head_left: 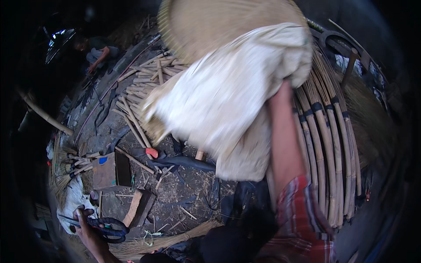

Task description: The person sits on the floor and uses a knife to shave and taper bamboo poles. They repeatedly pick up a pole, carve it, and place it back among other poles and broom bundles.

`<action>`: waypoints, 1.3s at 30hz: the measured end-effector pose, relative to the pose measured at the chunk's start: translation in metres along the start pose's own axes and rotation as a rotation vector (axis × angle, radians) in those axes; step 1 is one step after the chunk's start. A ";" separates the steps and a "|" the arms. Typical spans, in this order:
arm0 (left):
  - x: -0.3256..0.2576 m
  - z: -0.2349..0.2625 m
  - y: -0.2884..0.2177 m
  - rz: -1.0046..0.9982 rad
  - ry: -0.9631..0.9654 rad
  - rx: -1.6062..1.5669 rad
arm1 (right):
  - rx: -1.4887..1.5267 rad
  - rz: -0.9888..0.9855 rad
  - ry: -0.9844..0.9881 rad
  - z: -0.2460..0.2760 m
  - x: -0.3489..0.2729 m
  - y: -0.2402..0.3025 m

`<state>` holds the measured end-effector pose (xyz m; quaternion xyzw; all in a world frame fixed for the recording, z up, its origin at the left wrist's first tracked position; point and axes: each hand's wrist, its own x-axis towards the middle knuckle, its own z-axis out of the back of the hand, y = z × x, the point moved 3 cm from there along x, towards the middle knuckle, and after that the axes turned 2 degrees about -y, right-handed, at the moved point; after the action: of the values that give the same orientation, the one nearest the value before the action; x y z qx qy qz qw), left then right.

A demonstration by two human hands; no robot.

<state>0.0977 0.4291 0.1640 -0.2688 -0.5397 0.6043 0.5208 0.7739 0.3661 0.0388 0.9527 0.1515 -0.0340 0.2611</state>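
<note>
My left hand [86,230] is at the lower left, closed around a pair of scissors [112,229] with dark, wrapped loop handles. The blades point left. My right arm, in a red plaid sleeve, reaches up and forward. At its end my right hand [283,93] grips a large white cloth sack [219,96], whose folds hide most of the fingers. The sack is smeared by motion and hangs over the middle of the view. Behind its upper edge is a round, shallow woven tray [232,19]; whether the hand also holds it cannot be told.
Cut bamboo sticks [142,85] lie piled beyond the sack. Long bamboo-handled brooms [326,153] with black bands lie along the right. A wooden box [105,173] and a wood block [139,208] stand at left, near a straw bundle [175,236]. Another person [101,55] sits far left.
</note>
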 end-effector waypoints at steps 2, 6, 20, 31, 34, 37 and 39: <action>-0.007 0.009 0.000 0.011 0.009 -0.002 | 0.001 0.210 0.170 -0.042 0.090 0.070; -0.005 0.008 0.010 0.104 0.028 0.044 | -0.357 0.383 0.130 -0.044 0.150 0.139; -0.033 -0.040 0.090 0.285 0.302 -0.118 | -1.409 0.862 -0.122 0.107 -0.025 0.065; -0.036 -0.044 0.124 0.412 0.445 -0.144 | -1.553 0.528 0.110 -0.039 0.077 0.054; -0.043 -0.063 0.114 0.366 0.495 -0.180 | -1.580 0.835 0.612 -0.090 -0.007 -0.013; -0.047 -0.074 0.101 0.179 0.481 -0.124 | -1.163 0.480 1.213 -0.110 -0.138 -0.077; -0.046 -0.076 0.094 0.005 0.509 -0.136 | -1.044 0.260 1.299 -0.104 -0.214 -0.102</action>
<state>0.1475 0.4273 0.0443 -0.4478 -0.4300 0.4809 0.6191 0.5376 0.4441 0.1091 0.5500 0.1568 0.6255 0.5307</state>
